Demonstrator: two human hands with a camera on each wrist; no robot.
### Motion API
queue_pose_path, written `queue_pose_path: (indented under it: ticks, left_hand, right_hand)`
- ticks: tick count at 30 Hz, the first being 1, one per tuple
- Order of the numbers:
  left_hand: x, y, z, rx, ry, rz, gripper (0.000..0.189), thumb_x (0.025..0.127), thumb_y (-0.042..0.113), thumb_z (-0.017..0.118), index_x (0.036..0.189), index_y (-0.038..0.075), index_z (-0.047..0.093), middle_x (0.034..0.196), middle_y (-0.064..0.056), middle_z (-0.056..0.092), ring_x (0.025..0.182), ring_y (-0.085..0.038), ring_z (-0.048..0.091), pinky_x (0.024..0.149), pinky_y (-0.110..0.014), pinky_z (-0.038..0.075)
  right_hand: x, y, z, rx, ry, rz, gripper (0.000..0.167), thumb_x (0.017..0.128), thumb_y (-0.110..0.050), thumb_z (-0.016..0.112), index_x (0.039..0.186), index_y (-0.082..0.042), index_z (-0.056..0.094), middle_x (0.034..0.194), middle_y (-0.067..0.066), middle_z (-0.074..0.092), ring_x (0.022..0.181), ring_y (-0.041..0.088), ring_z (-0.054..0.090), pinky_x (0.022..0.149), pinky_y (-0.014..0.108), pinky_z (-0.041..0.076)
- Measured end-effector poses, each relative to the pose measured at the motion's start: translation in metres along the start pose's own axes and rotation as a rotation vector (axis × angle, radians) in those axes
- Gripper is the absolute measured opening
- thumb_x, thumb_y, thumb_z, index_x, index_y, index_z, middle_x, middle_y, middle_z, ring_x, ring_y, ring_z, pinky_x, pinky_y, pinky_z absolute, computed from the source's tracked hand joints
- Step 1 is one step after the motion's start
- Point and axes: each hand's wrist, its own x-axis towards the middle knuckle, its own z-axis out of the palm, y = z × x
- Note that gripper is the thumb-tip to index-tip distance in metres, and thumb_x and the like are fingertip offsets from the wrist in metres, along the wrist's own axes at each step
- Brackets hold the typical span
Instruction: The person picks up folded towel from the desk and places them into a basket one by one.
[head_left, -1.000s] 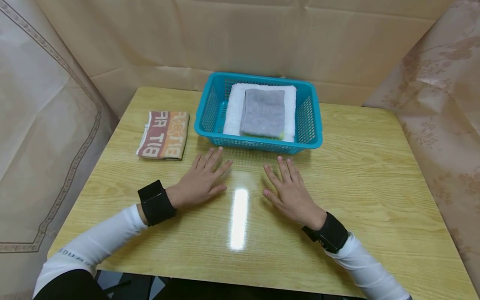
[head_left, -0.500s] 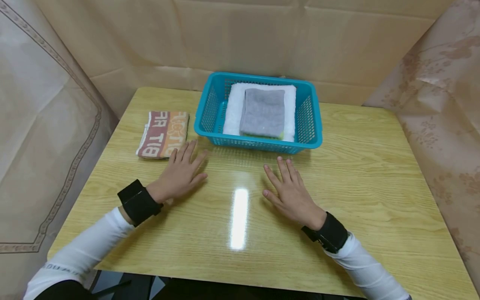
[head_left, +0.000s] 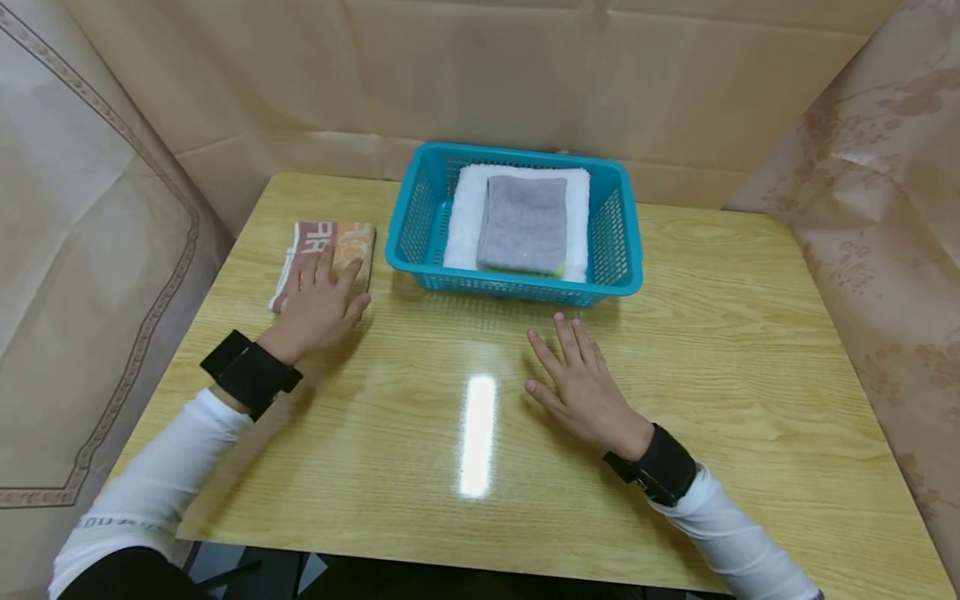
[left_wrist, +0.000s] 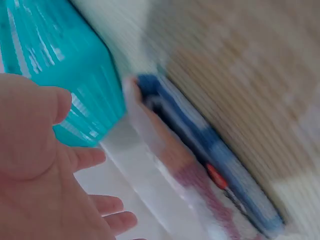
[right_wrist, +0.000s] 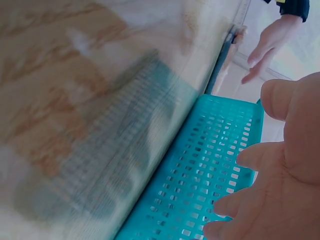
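Note:
A folded towel (head_left: 352, 243) in maroon and orange with pale lettering lies at the table's left. Over its front part reaches my left hand (head_left: 313, 310), fingers spread, covering some of the lettering. The left wrist view shows this left hand (left_wrist: 45, 170) apart from the towel (left_wrist: 172, 150), whose folded edge has blue layers. My right hand (head_left: 588, 396) is at the table's middle, palm down, fingers straight, holding nothing. Just beyond its fingertips stands the blue plastic basket (head_left: 517, 285). Inside, a folded grey towel (head_left: 525, 223) lies on a folded white towel (head_left: 461, 221).
The wooden table (head_left: 750, 375) extends right of the basket, with a light reflection in front. A beige cloth (head_left: 525, 75) hangs behind the table, with patterned cloths on both sides. The basket's perforated wall (right_wrist: 205, 155) fills much of the right wrist view.
My left hand has moved left from in front of the basket to over the maroon and orange towel. The right hand, basket and towels have stayed in place.

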Motion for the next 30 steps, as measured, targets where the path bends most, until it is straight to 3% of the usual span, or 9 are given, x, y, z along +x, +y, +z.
queue_pose_path:
  ticks: [3, 6, 13, 22, 30]
  left_hand:
    - [0.008, -0.008, -0.003, -0.016, -0.012, -0.058, 0.059, 0.107, 0.035, 0.037, 0.155, 0.002, 0.023, 0.156, -0.039, 0.003, 0.142, -0.058, 0.006, 0.109, -0.073, 0.008]
    - [0.013, -0.017, -0.003, -0.076, -0.067, -0.108, 0.06, 0.108, 0.037, 0.032, 0.155, 0.003, 0.019, 0.155, -0.04, -0.001, 0.141, -0.06, 0.001, 0.106, -0.075, 0.007]
    - [0.023, -0.033, -0.003, -0.156, -0.168, -0.153, 0.065, 0.107, 0.044, 0.025, 0.156, 0.004, 0.012, 0.155, -0.039, -0.011, 0.141, -0.061, -0.007, 0.103, -0.079, 0.006]
    - [0.034, -0.05, -0.003, -0.183, -0.187, -0.233, 0.075, 0.105, 0.05, 0.027, 0.159, 0.005, 0.0, 0.153, -0.043, -0.011, 0.138, -0.064, -0.003, 0.099, -0.08, 0.013]
    - [0.036, -0.053, -0.005, -0.234, -0.18, -0.266, 0.079, 0.102, 0.051, 0.038, 0.157, 0.004, 0.005, 0.149, -0.047, -0.006, 0.133, -0.068, 0.004, 0.097, -0.08, 0.02]
  right_hand:
    - [0.0, 0.0, 0.0, 0.002, 0.002, -0.002, 0.069, 0.102, -0.037, 0.055, 0.158, -0.01, 0.025, 0.163, 0.026, 0.001, 0.149, 0.048, 0.001, 0.116, 0.064, 0.012]
    - [0.0, 0.0, 0.0, 0.002, -0.002, -0.002, 0.069, 0.102, -0.037, 0.055, 0.158, -0.011, 0.025, 0.163, 0.026, 0.002, 0.149, 0.048, 0.001, 0.115, 0.064, 0.012]
    - [-0.001, 0.002, 0.0, 0.002, 0.002, -0.006, 0.069, 0.102, -0.037, 0.055, 0.158, -0.011, 0.024, 0.163, 0.027, 0.003, 0.149, 0.048, 0.001, 0.114, 0.065, 0.014]
    - [-0.002, 0.001, 0.001, 0.006, 0.001, -0.001, 0.07, 0.102, -0.037, 0.055, 0.158, -0.011, 0.024, 0.163, 0.027, 0.004, 0.149, 0.048, 0.0, 0.115, 0.064, 0.012]
    - [-0.002, 0.002, 0.001, -0.002, 0.0, 0.005, 0.07, 0.102, -0.036, 0.056, 0.158, -0.01, 0.024, 0.163, 0.028, 0.003, 0.149, 0.048, 0.0, 0.115, 0.064, 0.013]
